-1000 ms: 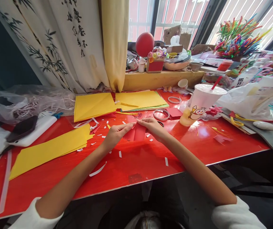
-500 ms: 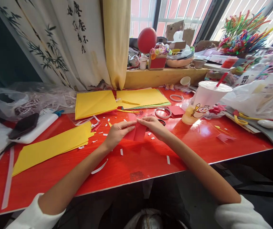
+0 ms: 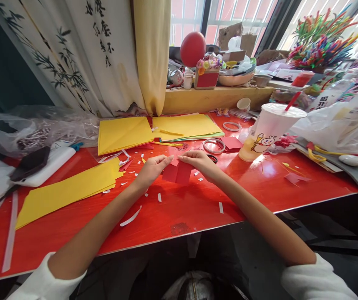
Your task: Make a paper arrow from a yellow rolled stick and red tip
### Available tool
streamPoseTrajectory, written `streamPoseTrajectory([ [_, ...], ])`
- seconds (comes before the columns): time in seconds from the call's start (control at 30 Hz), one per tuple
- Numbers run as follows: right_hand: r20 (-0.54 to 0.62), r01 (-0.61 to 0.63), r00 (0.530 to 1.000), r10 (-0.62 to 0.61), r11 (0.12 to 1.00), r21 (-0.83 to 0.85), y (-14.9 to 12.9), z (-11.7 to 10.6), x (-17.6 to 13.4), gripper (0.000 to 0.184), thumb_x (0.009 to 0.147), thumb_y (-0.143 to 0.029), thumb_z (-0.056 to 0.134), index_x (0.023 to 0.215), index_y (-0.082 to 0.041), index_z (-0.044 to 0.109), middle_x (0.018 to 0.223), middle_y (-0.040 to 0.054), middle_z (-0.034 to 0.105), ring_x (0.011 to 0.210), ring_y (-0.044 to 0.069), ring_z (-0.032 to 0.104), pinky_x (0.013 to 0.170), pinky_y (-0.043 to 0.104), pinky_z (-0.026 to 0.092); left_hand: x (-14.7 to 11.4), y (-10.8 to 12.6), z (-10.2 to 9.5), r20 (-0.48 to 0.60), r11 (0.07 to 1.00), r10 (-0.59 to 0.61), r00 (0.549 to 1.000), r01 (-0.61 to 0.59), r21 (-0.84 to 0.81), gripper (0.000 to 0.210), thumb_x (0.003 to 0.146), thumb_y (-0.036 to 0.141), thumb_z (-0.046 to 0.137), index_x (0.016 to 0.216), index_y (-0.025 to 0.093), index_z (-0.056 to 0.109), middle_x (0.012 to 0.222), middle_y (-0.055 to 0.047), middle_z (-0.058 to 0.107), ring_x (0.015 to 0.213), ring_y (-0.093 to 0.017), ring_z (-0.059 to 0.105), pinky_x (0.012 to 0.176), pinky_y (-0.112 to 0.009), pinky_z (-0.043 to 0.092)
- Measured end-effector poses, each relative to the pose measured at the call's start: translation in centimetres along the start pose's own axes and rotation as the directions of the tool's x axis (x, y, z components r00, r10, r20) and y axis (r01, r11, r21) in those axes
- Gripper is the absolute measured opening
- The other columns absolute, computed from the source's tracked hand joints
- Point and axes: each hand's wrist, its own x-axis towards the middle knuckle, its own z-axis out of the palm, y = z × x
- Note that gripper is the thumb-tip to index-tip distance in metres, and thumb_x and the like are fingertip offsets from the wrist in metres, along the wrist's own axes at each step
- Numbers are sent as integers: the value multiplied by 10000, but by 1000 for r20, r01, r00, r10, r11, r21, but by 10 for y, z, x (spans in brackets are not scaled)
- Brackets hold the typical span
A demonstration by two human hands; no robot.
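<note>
A creased piece of red paper (image 3: 179,173) is held up between my two hands over the red table. My left hand (image 3: 154,168) pinches its upper left edge between thumb and fingers. On the other side, my right hand (image 3: 200,164) pinches the upper right edge. A fold line runs down the middle of the paper, and its lower part hangs below the fingertips. Behind my right hand, the black handle of what looks like scissors (image 3: 212,158) shows in part. Small white paper scraps (image 3: 159,197) lie around the hands.
Yellow paper stacks (image 3: 125,134) lie behind and to the left. Two tape rolls (image 3: 214,146) and red paper squares (image 3: 232,144) lie beyond my right hand. A tall drink cup (image 3: 265,133) with a straw stands at right, beside a plastic bag (image 3: 338,121).
My fingertips have moved slightly apart along the paper's top edge, my left hand shifting a little left. More of the red paper now shows between them.
</note>
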Motion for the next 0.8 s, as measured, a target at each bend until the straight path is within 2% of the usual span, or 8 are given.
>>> streamPoseTrajectory([
  [0.2,-4,62,998,-62,993,-98,1,0,0,326,735,-457,606,817,-156,698,735,20,637,670,123,529,615,239,386,0,-3,-2,97,998,-33,995,28,53,410,751,538,555,879,169,677,793,-38,650,747,-164,587,688,-280,467],
  [0.47,31,37,999,-34,994,-101,1,0,0,365,745,-483,586,804,-140,696,726,36,640,682,144,558,616,252,418,-1,-5,1,56,999,-39,998,38,33,389,700,528,619,765,146,645,732,-14,619,669,-124,542,639,-233,421],
  [0.8,-18,2,1000,-3,997,-72,-1,2,-1,307,707,-433,642,749,-130,654,696,28,630,644,117,539,586,232,401,-2,-3,4,-12,999,-10,1000,10,32,336,700,482,644,705,146,620,676,10,587,618,-91,490,601,-209,375],
])
